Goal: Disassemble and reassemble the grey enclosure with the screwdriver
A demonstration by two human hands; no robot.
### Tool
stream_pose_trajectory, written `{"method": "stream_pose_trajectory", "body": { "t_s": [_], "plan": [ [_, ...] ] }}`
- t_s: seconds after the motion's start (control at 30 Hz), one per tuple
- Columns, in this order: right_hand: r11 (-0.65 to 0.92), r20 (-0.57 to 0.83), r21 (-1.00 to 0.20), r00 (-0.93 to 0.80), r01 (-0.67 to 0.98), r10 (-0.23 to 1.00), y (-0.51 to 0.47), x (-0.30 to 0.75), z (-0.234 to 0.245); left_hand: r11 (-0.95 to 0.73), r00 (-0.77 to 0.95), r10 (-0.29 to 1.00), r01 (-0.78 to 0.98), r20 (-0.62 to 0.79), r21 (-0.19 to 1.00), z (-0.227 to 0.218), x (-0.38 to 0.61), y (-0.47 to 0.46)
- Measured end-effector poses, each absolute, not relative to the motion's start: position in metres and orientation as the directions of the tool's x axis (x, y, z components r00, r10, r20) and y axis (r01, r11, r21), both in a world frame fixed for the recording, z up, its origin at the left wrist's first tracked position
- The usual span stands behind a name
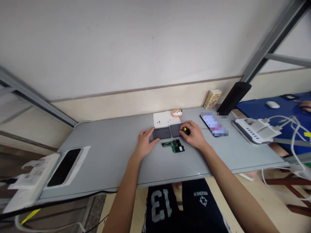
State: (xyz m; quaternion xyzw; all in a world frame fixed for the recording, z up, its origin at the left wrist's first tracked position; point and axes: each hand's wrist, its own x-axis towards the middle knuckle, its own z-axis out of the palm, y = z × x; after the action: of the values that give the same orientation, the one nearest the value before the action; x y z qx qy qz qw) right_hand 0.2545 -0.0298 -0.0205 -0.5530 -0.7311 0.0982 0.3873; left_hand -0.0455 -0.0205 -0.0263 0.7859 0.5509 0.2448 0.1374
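My left hand (145, 144) has its thumb and fingers apart, touching the left edge of a flat dark grey case half (162, 133). Beside it lies a second dark grey case half (175, 129), with my right hand (196, 136) at its right side. The fingers of that hand are closed around a small screwdriver (185, 129) with a yellow end; its tip is hidden. A green circuit board (173, 145) with black parts lies just in front of the case halves. Behind them, several tiny dark screws (159, 122) rest on a white sheet of paper (156, 116).
An orange and white animal-shaped item (176, 112) sits on the paper's far edge. To the right are a lit phone (213, 124), a small box (212, 99), a black cylinder (234, 97) and a power strip (252, 131). A dark phone (64, 168) lies at the left.
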Motion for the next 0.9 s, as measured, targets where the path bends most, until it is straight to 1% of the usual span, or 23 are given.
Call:
{"method": "stream_pose_trajectory", "body": {
  "t_s": [0.43, 0.6, 0.67, 0.73, 0.83, 0.9],
  "plan": [
    [0.365, 0.464, -0.573, -0.077, 0.734, 0.883, -0.03, 0.253, -0.021, -0.37, 0.281, 0.927, 0.795, 0.249, 0.48, -0.024, -0.046, -0.022],
    [0.373, 0.474, -0.569, -0.079, 0.733, 0.877, -0.03, 0.253, -0.023, -0.394, 0.275, 0.909, 0.813, 0.313, 0.429, -0.02, -0.04, -0.026],
    [0.374, 0.476, -0.572, -0.076, 0.73, 0.876, -0.029, 0.253, -0.023, -0.433, 0.3, 0.886, 0.81, 0.355, 0.396, -0.017, -0.035, -0.03],
    [0.372, 0.477, -0.575, -0.072, 0.729, 0.876, -0.029, 0.253, -0.023, -0.495, 0.363, 0.855, 0.786, 0.371, 0.371, -0.013, -0.029, -0.034],
    [0.366, 0.473, -0.575, -0.068, 0.732, 0.879, -0.029, 0.253, -0.022, -0.555, 0.449, 0.827, 0.748, 0.339, 0.363, -0.009, -0.023, -0.04],
    [0.361, 0.469, -0.576, -0.065, 0.734, 0.881, -0.029, 0.252, -0.022, -0.559, 0.465, 0.826, 0.742, 0.318, 0.369, -0.008, -0.022, -0.041]
  ]
}}
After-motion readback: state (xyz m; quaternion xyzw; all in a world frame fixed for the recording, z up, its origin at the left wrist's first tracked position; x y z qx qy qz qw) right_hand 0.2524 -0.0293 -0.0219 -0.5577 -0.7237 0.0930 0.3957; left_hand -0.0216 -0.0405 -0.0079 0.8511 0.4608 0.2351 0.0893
